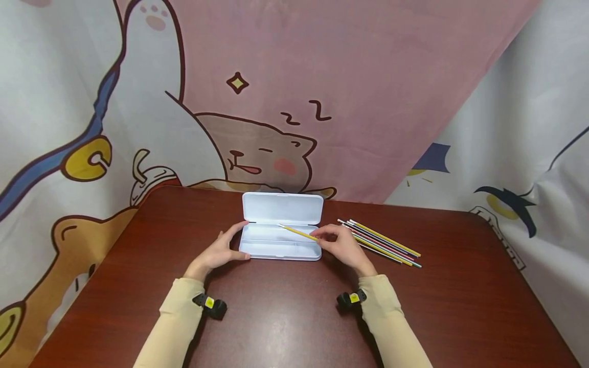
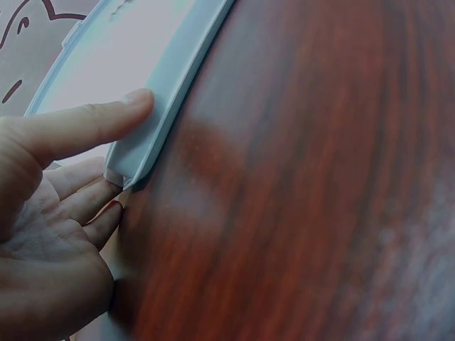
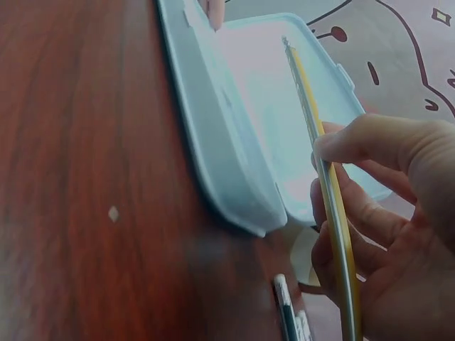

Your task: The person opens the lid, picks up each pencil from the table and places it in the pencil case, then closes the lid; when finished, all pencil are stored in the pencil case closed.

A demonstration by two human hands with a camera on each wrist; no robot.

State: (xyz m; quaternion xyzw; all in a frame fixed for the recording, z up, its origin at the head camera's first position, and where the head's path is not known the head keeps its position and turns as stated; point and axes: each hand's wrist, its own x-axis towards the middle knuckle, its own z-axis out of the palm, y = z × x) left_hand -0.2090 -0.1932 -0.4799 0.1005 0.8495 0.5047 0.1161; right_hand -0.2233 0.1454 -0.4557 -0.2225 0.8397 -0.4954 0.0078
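Note:
A white pencil case (image 1: 282, 208) lies on the table with its lid raised at the back, the tray divided by low ridges. My left hand (image 1: 220, 252) holds the case's left end. In the left wrist view its thumb (image 2: 117, 117) lies across the front rim (image 2: 146, 145), the other fingers against the end wall. Between thumb and fingers my right hand (image 1: 344, 248) pinches a yellow-striped pencil (image 1: 296, 231). That pencil slants over the right part of the open tray, its white-tipped end pointing to the back left.
Just right of the case, several pencils (image 1: 386, 244) in yellow, black, red and white lie in a loose bundle. The brown table (image 1: 276, 327) ends at a cloth (image 1: 368, 102) printed with cartoon animals. A dark wrist camera (image 1: 215, 307) sits on the left sleeve.

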